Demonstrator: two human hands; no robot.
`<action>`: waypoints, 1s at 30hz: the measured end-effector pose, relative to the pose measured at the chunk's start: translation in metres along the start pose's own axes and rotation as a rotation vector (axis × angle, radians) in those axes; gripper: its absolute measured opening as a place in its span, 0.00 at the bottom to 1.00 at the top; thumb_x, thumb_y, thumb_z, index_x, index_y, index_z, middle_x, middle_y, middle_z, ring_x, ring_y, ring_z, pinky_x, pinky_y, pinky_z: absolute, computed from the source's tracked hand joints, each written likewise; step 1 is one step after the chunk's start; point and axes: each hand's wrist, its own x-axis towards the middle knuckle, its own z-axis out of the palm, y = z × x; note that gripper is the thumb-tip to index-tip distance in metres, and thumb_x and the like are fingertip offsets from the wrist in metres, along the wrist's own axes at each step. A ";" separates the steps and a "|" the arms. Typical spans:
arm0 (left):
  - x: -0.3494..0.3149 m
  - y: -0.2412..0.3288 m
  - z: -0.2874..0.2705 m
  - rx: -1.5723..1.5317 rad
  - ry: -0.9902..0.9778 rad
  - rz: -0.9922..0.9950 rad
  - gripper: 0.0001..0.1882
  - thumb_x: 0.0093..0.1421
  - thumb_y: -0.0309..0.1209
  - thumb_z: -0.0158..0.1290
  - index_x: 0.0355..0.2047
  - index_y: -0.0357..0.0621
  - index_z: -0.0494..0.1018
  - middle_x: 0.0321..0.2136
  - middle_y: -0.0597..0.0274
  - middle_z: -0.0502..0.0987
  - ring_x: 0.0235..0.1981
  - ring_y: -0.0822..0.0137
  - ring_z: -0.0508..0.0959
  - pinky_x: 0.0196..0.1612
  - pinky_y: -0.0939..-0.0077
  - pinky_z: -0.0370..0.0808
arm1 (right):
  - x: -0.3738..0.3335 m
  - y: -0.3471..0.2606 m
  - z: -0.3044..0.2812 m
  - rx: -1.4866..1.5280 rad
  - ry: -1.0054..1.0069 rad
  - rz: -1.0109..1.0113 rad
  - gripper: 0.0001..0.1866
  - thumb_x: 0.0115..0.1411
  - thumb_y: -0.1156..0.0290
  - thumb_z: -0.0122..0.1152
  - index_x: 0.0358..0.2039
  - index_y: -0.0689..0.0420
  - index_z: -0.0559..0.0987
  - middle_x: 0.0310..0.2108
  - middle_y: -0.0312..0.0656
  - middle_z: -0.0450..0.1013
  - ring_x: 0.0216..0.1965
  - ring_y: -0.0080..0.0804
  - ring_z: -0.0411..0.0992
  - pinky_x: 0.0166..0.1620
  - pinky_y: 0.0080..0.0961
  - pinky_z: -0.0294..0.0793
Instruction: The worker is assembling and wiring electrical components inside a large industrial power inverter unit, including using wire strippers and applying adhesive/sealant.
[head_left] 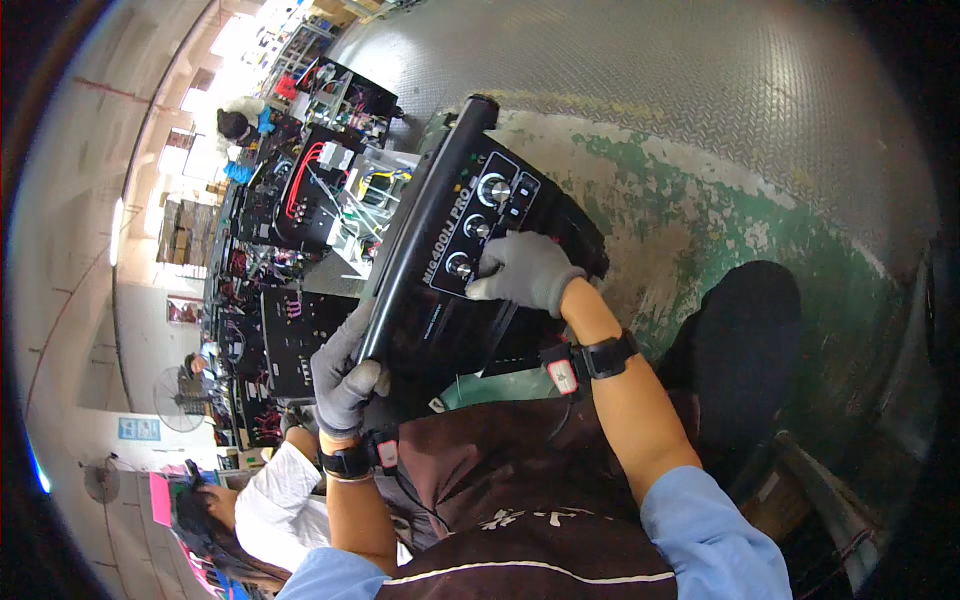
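A black welding machine (440,325) with a dark front panel stands in front of me, tilted in view, its inner wiring exposed on the far left side. Its panel carries three round knobs in a white-outlined field and small switches on the right. My left hand (345,378), in a grey glove, is closed around the panel's lower left edge, thumb on the front. My right hand (530,272), also gloved in grey, has thumb and fingers pinched at the lowest knob (459,265). The right palm covers part of the panel.
More black machine housings (300,340) with wires line up on the left. A person in a white shirt (285,505) is close at lower left; another person with blue gloves (240,125) works farther off. Worn green floor (660,200) lies to the right. A fan (182,398) stands at left.
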 end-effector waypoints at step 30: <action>-0.001 -0.017 0.004 -0.024 0.005 0.167 0.42 0.57 0.51 0.59 0.61 0.28 0.67 0.23 0.67 0.77 0.19 0.81 0.69 0.25 0.84 0.63 | -0.006 -0.027 0.052 1.210 0.039 0.418 0.29 0.67 0.45 0.49 0.29 0.61 0.79 0.14 0.38 0.70 0.14 0.29 0.66 0.19 0.26 0.62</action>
